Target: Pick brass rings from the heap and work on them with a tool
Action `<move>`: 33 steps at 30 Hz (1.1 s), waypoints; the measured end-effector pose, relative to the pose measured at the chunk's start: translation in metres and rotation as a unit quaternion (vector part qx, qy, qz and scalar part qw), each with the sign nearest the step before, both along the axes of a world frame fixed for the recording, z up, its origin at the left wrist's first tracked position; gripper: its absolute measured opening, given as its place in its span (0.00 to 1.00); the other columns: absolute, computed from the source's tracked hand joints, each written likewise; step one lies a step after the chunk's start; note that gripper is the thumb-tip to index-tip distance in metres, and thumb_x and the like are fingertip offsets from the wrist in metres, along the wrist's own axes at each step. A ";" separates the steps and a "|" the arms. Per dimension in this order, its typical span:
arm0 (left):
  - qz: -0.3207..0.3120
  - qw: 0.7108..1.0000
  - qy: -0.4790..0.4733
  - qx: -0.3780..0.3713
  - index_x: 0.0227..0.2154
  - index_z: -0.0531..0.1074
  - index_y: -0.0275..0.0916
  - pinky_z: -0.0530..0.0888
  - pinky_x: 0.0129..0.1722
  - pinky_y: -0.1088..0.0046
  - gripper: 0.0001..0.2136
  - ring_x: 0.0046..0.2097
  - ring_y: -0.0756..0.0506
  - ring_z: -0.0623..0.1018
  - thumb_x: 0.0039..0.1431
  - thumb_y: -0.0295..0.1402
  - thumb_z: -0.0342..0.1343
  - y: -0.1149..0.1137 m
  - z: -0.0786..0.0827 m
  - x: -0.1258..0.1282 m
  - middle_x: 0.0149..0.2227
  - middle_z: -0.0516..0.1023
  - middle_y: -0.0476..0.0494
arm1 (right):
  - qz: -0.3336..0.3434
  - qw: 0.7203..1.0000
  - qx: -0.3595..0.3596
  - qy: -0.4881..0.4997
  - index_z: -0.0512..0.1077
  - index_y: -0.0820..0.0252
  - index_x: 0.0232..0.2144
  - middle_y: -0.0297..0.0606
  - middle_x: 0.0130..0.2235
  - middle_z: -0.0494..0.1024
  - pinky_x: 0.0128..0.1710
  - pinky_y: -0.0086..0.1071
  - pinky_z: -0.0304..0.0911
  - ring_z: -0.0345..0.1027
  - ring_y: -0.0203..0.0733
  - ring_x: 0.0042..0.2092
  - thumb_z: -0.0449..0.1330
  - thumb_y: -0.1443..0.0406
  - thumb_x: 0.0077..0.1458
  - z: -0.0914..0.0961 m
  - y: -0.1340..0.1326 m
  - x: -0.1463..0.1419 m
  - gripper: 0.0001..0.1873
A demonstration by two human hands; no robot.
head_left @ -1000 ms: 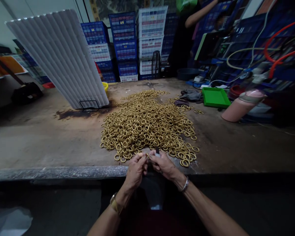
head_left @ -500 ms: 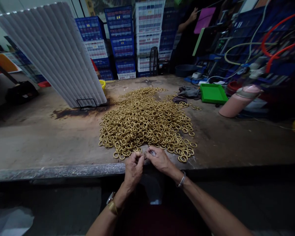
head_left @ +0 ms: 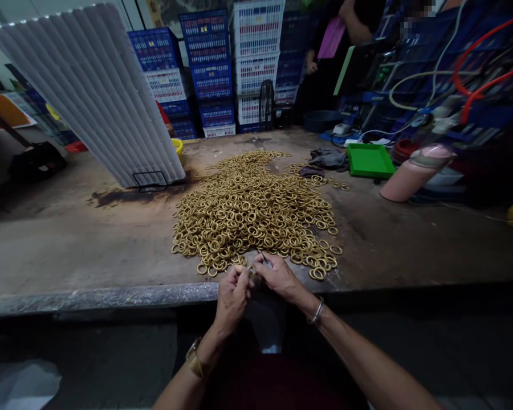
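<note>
A broad pile of brass rings [head_left: 252, 210] lies on the worn workbench [head_left: 89, 245]. At the pile's near edge my left hand [head_left: 232, 297] and my right hand [head_left: 277, 277] meet, fingers pinched together around a brass ring [head_left: 253, 271] held between them. In the right hand's fingers there also seems to be a small dark tool, too small to make out. A gold watch sits on my left wrist and a thin bracelet on my right.
A white corrugated panel [head_left: 89, 97] leans at the back left. Stacked blue and white crates [head_left: 235, 68] line the rear. A green tray [head_left: 370, 160], a pink cylinder [head_left: 414, 173], rags and hoses crowd the right. Another person [head_left: 346, 34] stands behind the bench.
My hands stay pinched together at the pile's edge with only small finger movements. The view shifted slightly, and the person behind the bench moved with a pink sheet.
</note>
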State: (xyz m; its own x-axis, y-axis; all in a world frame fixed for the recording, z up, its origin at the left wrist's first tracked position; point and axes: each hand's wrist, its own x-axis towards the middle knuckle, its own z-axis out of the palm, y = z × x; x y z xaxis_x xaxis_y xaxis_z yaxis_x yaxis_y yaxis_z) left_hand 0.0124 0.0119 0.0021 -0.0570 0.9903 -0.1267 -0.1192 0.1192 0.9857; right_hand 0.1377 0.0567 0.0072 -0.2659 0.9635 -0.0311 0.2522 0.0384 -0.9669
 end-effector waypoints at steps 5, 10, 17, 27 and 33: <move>0.017 0.999 0.017 0.029 0.26 0.68 0.38 0.59 0.19 0.80 0.10 0.19 0.55 0.63 0.50 0.40 0.55 0.000 -0.003 -0.001 0.19 0.67 0.53 | -0.014 0.999 0.028 -0.033 0.64 0.61 0.18 0.27 0.18 0.61 0.23 0.24 0.50 0.52 0.29 0.22 0.52 0.59 0.46 -0.003 0.001 -0.003 0.12; -0.047 0.995 -0.072 -0.053 0.28 0.65 0.37 0.56 0.16 0.82 0.14 0.17 0.56 0.62 0.51 0.45 0.52 0.000 -0.002 -0.001 0.20 0.67 0.53 | -0.033 0.999 -0.005 -0.017 0.64 0.61 0.17 0.27 0.17 0.62 0.21 0.23 0.51 0.53 0.29 0.21 0.54 0.60 0.44 -0.003 0.000 -0.005 0.11; -0.042 0.984 -0.154 -0.073 0.25 0.62 0.38 0.56 0.17 0.83 0.15 0.18 0.57 0.62 0.48 0.45 0.55 -0.002 -0.004 0.000 0.21 0.66 0.54 | 0.002 0.991 -0.114 0.068 0.64 0.60 0.22 0.26 0.16 0.64 0.13 0.22 0.45 0.50 0.27 0.15 0.52 0.62 0.45 -0.005 0.000 -0.001 0.08; -0.033 0.991 -0.120 -0.049 0.25 0.62 0.38 0.59 0.18 0.82 0.15 0.18 0.57 0.63 0.49 0.46 0.54 0.003 -0.006 -0.001 0.22 0.67 0.54 | 0.029 0.972 0.145 -0.183 0.68 0.60 0.22 0.31 0.21 0.68 0.25 0.25 0.50 0.57 0.32 0.24 0.49 0.65 0.50 -0.014 -0.006 0.006 0.10; -0.033 0.998 -0.047 -0.021 0.25 0.62 0.38 0.59 0.17 0.82 0.14 0.18 0.56 0.62 0.52 0.45 0.52 0.005 -0.008 -0.001 0.21 0.66 0.54 | 0.084 0.952 0.161 -0.246 0.69 0.59 0.25 0.32 0.22 0.69 0.24 0.26 0.47 0.56 0.32 0.23 0.49 0.68 0.49 -0.011 -0.008 0.008 0.08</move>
State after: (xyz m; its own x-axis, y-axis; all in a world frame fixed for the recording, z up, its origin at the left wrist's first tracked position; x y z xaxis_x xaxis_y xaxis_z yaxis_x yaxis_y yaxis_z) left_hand 0.0115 0.0172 -0.0055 0.0214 0.9851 -0.1705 -0.2020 0.1713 0.9643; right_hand 0.1455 0.0489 -0.0038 -0.4459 0.8897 0.0979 0.6358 0.3918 -0.6650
